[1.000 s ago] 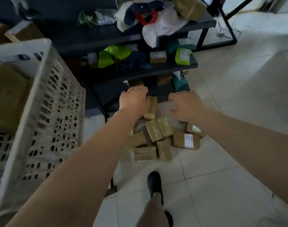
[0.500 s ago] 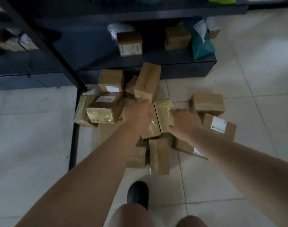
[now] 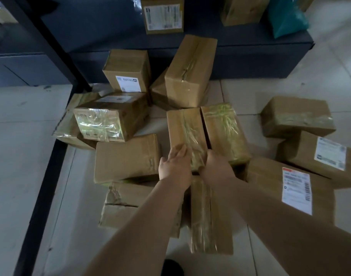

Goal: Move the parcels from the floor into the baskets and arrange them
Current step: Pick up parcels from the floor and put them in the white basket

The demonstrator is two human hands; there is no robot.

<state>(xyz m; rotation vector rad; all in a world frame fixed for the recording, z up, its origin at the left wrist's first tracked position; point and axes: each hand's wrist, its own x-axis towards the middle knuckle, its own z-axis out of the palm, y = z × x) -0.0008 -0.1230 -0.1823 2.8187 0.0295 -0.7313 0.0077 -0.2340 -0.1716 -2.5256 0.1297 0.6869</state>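
We look down on a pile of brown cardboard parcels on a pale tiled floor (image 3: pixel 320 64). Both our hands meet at the near end of one taped parcel (image 3: pixel 185 132) at the centre of the pile. Our left hand (image 3: pixel 175 166) lies against the parcel's near-left corner, fingers straight and together, pressing its side. Our right hand (image 3: pixel 216 166) covers the near-right corner; its fingers are hidden behind the hand, so we cannot tell whether they curl round the parcel.

Directions below are from the held parcel:
- 3 o'clock, touching it: a second taped parcel (image 3: pixel 226 132), wrapped in glossy tape.
- 12 o'clock: a tall parcel (image 3: pixel 188 70) leaning toward the shelf.
- 11 o'clock: an upright labelled parcel (image 3: pixel 127 70).
- 9 o'clock: a shiny-ended parcel (image 3: pixel 110 118) resting on a flat parcel (image 3: pixel 71 124).
- 8 o'clock: a plain parcel (image 3: pixel 126 158).
- 7 o'clock: a crumpled parcel (image 3: pixel 122 204), partly under our left forearm.
- 6 o'clock: a long taped parcel (image 3: pixel 208 216).
- 4 o'clock: a red-labelled parcel (image 3: pixel 270 188).
- 3 o'clock, farther out: a white-labelled parcel (image 3: pixel 310 154), with a plain taped parcel (image 3: pixel 296 116) beyond it.

A dark low shelf (image 3: pixel 240 54) at 12 o'clock carries a labelled shelf box (image 3: pixel 163 14), another box (image 3: pixel 242 10) and a teal bag (image 3: pixel 286 16). No basket is in view.
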